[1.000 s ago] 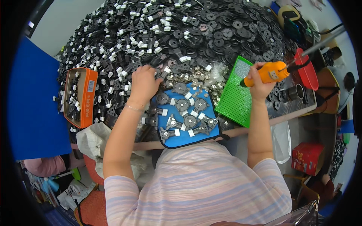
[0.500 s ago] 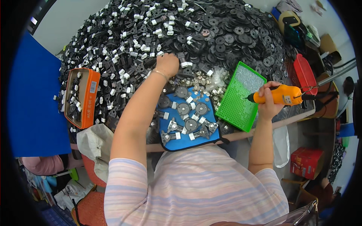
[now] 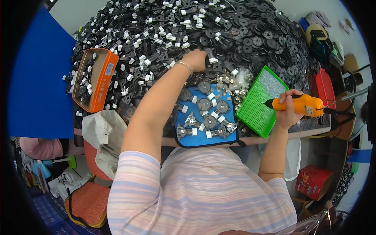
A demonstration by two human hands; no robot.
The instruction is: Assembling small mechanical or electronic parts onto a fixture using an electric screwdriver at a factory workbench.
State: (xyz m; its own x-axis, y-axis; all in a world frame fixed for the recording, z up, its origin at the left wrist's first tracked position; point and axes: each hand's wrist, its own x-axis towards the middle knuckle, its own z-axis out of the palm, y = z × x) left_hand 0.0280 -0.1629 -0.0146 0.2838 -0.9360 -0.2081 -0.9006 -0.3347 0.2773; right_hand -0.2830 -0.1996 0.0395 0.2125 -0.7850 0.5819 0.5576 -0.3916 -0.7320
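My left hand (image 3: 195,60) reaches to the near edge of a pile of black plastic parts with white ends (image 3: 160,39). Its fingers are curled down among the pieces, and whatever they hold is hidden. My right hand (image 3: 289,113) is wrapped round an orange electric screwdriver (image 3: 303,105), its bit pointing left over a green tray (image 3: 250,107). Tiny silvery screws (image 3: 271,83) fill the tray's far part. Between my arms lies a blue cloth pad (image 3: 197,139) bearing several parts fitted with round black discs (image 3: 204,104). Small metal pieces (image 3: 226,80) are scattered beyond the pad.
A heap of black discs (image 3: 258,39) covers the table's far right. At left stands an orange box (image 3: 105,80) with a few parts inside; a whitish sack (image 3: 103,131) hangs nearby. A red tray (image 3: 326,88) sits at right. Someone's pink sleeve (image 3: 41,148) shows at far left.
The whole view has shifted, so the table appears farther right. Relative to the pile and the green tray, both hands look almost unmoved.
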